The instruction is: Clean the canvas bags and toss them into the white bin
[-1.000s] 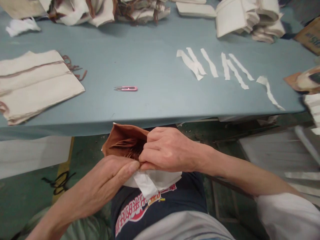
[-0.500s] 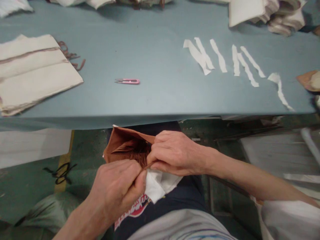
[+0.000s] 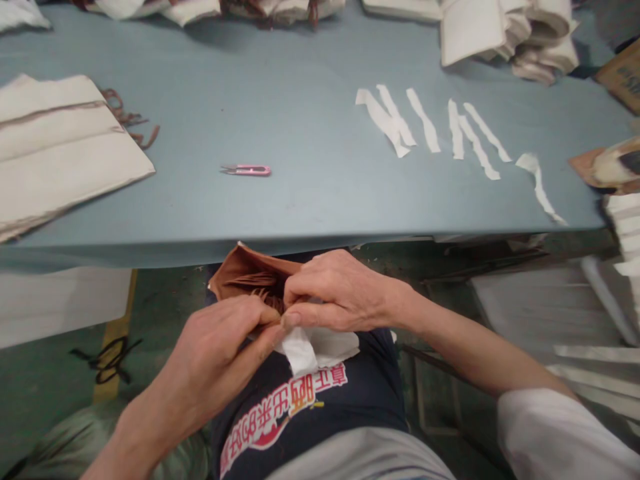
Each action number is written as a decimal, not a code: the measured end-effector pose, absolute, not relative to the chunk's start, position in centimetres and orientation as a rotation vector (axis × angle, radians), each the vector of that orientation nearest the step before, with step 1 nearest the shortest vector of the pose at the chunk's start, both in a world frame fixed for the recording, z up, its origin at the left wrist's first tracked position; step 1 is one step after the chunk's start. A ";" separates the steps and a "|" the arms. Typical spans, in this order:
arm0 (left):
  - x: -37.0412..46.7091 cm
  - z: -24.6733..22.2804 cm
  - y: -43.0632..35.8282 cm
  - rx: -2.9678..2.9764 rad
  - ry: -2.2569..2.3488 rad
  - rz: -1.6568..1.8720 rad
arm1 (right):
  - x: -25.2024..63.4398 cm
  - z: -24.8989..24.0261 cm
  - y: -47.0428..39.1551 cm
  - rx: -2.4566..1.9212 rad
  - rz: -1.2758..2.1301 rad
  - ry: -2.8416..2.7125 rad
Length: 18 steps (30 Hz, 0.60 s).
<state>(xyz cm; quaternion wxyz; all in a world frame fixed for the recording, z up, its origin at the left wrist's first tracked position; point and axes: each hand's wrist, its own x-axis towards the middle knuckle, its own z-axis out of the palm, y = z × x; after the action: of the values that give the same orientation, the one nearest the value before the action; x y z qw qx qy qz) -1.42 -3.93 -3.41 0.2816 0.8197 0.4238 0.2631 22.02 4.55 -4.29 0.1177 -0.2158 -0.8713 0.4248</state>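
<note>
Through the head camera I view both hands meeting over the lap, just beyond the printed part of a dark apron (image 3: 360, 413). The left hand (image 3: 217, 350) reaches in from the lower left, back upward, fingers curled, thumb pointing toward the right hand (image 3: 333, 290). The right forearm slopes in from a white sleeve (image 3: 560, 433) at the lower right; its fingers are bent, and its thumb lies along the near side. Both thumb tips almost meet. Each hand pinches the near edge of a brown piece (image 3: 245, 267), which is located over the lap, close to the near edge of the table (image 3: 310, 213), its mouth gaping away from the apron. I cannot tell whether a white strip (image 3: 301, 352), hanging below the thumbs, is pinched as well; its upper end is hidden. The right fingers cover part of the mouth, and the brown strands (image 3: 264, 295) inside are hard to separate. The left forearm is cut off by the lower frame edge.
</note>
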 end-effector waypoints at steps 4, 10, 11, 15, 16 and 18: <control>-1.5 -3.3 -3.1 2.175 1.116 0.760 | 20.9 -4.5 4.2 -0.528 1.439 -2.432; -4.0 -4.3 -1.8 1.933 1.068 0.716 | 21.6 -3.1 3.3 -0.419 1.018 -2.320; -4.2 -4.3 -1.6 1.910 1.063 0.743 | 22.1 -2.5 3.4 -0.412 0.920 -2.316; -4.0 -3.6 -0.3 1.916 1.029 0.817 | 24.3 -0.8 4.4 -0.489 0.735 -2.268; -3.8 -3.2 0.0 1.922 1.015 0.828 | 24.8 -0.8 4.8 -0.528 0.734 -2.238; -3.3 -2.4 0.4 1.908 0.973 0.816 | 25.8 -1.3 5.4 -0.602 0.799 -2.189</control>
<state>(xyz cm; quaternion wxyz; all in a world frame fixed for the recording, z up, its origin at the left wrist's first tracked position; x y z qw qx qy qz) -3.30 0.38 -2.37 0.4120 0.7586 0.3867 0.3244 25.80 5.37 -1.26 0.3591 -0.2333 -0.8489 0.3098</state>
